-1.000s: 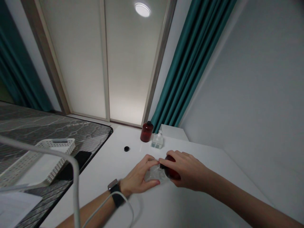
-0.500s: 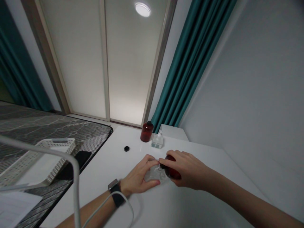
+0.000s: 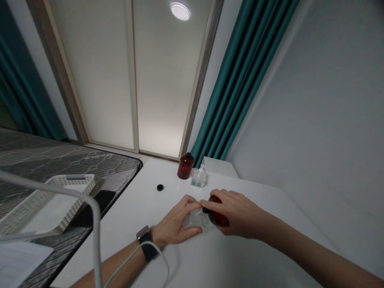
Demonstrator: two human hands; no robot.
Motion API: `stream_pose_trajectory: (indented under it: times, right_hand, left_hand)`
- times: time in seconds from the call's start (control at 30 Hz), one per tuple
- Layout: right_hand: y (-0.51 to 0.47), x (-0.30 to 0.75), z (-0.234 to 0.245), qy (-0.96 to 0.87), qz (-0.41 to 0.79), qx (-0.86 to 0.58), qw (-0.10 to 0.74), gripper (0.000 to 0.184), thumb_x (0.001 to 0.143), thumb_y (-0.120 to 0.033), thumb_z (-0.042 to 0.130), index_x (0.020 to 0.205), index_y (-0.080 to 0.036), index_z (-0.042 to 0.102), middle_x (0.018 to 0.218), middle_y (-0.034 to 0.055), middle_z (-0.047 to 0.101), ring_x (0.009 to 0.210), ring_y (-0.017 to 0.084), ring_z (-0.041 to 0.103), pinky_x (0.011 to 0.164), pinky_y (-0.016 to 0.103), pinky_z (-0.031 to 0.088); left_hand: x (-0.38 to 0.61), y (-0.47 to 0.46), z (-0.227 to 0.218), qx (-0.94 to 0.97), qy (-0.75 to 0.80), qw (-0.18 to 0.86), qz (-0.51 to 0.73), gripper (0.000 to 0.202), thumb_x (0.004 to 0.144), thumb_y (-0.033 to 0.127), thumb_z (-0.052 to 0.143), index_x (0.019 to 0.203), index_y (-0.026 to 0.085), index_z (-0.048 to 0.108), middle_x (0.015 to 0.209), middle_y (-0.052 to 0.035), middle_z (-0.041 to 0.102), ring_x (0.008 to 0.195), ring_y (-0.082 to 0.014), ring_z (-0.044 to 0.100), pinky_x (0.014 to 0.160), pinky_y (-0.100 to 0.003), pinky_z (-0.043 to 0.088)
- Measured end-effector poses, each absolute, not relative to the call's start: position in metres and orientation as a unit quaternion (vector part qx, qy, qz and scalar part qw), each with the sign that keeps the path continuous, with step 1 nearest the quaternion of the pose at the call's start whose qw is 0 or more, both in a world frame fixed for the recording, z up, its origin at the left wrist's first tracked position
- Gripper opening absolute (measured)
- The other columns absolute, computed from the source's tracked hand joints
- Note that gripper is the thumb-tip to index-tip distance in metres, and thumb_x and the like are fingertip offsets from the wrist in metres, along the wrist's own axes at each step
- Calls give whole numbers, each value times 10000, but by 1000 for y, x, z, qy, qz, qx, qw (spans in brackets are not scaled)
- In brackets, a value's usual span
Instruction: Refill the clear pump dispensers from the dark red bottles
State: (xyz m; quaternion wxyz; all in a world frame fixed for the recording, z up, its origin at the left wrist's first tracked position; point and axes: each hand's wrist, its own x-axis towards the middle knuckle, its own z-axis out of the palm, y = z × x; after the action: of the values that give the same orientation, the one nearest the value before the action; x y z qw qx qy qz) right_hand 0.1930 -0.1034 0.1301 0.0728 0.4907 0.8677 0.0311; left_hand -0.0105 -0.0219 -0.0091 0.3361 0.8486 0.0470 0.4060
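Note:
My right hand [image 3: 237, 212] is closed round a brown-red bottle [image 3: 218, 218], which lies tilted with its dark neck pointing left. That neck is at the top of a clear container [image 3: 196, 219]; whether the two touch I cannot tell. On the container's left side, my left hand [image 3: 177, 222] curves its fingers and thumb around it. Its exact shape is partly hidden by my fingers. A small black cap [image 3: 160, 187] lies on the white table [image 3: 135, 216], beyond my left hand.
A second brown-red bottle [image 3: 185, 166] with a black top stands at the table's far edge, beside a clear bottle [image 3: 199, 177]. To the left are a white perforated basket [image 3: 78, 182] and a dark flat object [image 3: 103, 200]. A white cable [image 3: 96, 232] crosses in front of my left arm.

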Motion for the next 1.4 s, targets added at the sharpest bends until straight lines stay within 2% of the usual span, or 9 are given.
stream_pose_trajectory:
  times: [0.5,1.4]
  right_hand:
    - [-102,193,130,868,32,489,77,507,786,-237,660,1270,-304,522,1112,76,586,895,237,573,699,336,420]
    - [-99,193,134,872,16,482,87,533,791,-247,659,1299,-316,512,1142,85,587,928,251,574,738,361,432]
  left_hand:
    - [-10,-22,-10,849,47,328,411,578,886,307,669,1396,252,404,1167,-104,490,1088,-265,524,928,-437,506]
    - [-11,-22,-11,847,45,330,414,582,880,301,677,1391,253,403,1167,-99,484,1085,-260,512,926,-430,494]
